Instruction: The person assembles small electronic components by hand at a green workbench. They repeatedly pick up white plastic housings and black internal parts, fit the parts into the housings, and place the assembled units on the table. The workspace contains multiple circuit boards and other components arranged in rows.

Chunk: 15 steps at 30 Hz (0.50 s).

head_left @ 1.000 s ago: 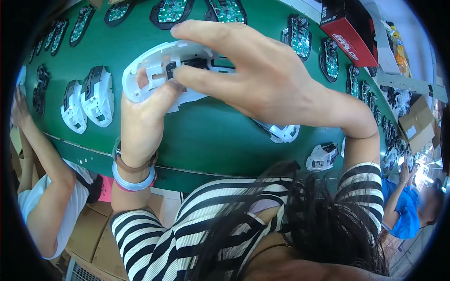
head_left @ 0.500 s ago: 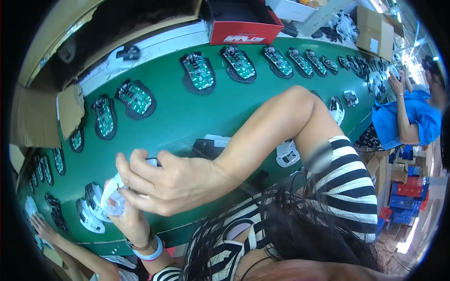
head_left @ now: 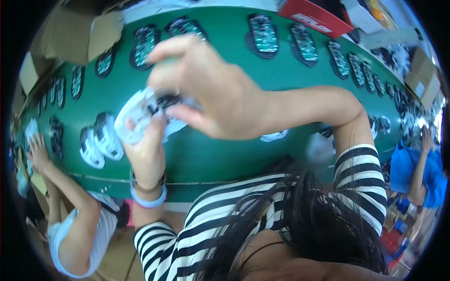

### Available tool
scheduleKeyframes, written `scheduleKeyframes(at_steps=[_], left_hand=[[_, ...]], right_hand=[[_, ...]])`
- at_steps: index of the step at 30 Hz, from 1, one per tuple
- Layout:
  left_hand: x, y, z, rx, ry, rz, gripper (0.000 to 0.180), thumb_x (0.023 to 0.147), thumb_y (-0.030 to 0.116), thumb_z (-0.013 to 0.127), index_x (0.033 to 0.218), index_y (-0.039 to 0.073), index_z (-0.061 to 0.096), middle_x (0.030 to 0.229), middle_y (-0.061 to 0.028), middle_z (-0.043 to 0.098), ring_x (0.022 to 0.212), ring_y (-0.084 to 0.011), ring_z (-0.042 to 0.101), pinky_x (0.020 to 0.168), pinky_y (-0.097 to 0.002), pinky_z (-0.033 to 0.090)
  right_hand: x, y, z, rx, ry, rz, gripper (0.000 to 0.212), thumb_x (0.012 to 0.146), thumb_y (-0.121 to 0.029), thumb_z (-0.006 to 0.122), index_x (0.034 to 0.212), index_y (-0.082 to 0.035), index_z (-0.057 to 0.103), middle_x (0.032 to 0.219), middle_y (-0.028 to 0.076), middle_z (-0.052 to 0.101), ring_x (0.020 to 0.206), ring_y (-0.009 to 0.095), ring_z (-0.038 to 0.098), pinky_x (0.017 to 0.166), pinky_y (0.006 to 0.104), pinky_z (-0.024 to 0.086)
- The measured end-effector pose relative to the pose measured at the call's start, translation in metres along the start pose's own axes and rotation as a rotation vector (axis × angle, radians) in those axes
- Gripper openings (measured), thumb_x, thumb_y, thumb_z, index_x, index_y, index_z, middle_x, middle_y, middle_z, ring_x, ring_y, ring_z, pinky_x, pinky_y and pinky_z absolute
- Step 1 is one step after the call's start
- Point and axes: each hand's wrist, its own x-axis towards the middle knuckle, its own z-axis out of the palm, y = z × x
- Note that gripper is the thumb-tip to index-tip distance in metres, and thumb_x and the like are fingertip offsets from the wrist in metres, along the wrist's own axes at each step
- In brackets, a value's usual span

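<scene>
My left hand (head_left: pixel 146 157) grips a white plastic mouse shell (head_left: pixel 126 117), its thumb pressed against the inside. Above it my right hand (head_left: pixel 211 89) is bent over the shell, blurred by motion. Its fingers close around a small black part (head_left: pixel 165 102) at the shell's inner side; whether that part sits in the shell or apart from it, I cannot tell. To the left of my left hand, two white-and-black mouse shells (head_left: pixel 108 138) lie side by side on the green table (head_left: pixel 211 157).
Several black mouse bases with green circuit boards (head_left: pixel 262 36) line the table's far side. A red box (head_left: pixel 316 18) and a cardboard box (head_left: pixel 70 33) stand beyond. One co-worker's hand (head_left: pixel 38 150) works at left; a person in blue (head_left: pixel 415 173) is at right.
Both hands have moved up and over the table with the shell. My right hand has lifted and its wrist has turned. The view has shifted, so the far boards appear higher.
</scene>
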Motion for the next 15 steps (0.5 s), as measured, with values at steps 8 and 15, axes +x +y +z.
scheduleKeyframes(at_steps=[8, 15], left_hand=[[-0.005, 0.007, 0.004, 0.001, 0.173, -0.107, 0.036, 0.089, 0.000, 0.056, 0.124, -0.002, 0.049, 0.118, -0.0091, 0.056, 0.107, -0.0169, 0.055, 0.093, -0.0325, 0.043], [0.001, 0.005, -0.009, -0.015, 0.143, -0.101, 0.034, 0.089, 0.002, 0.058, 0.122, -0.002, 0.050, 0.114, -0.0080, 0.059, 0.108, -0.0174, 0.057, 0.095, -0.0330, 0.044]], right_hand=[[0.015, 0.006, 0.008, -0.067, -0.261, -0.003, 0.031, 0.076, -0.006, 0.067, 0.104, -0.016, 0.058, 0.106, 0.010, 0.051, 0.078, 0.027, 0.063, 0.061, 0.0372, 0.054], [0.005, -0.010, 0.022, -0.554, -0.328, -0.153, 0.023, 0.074, -0.013, 0.062, 0.096, -0.009, 0.062, 0.116, 0.017, 0.054, 0.064, 0.020, 0.057, 0.043, 0.0248, 0.048]])
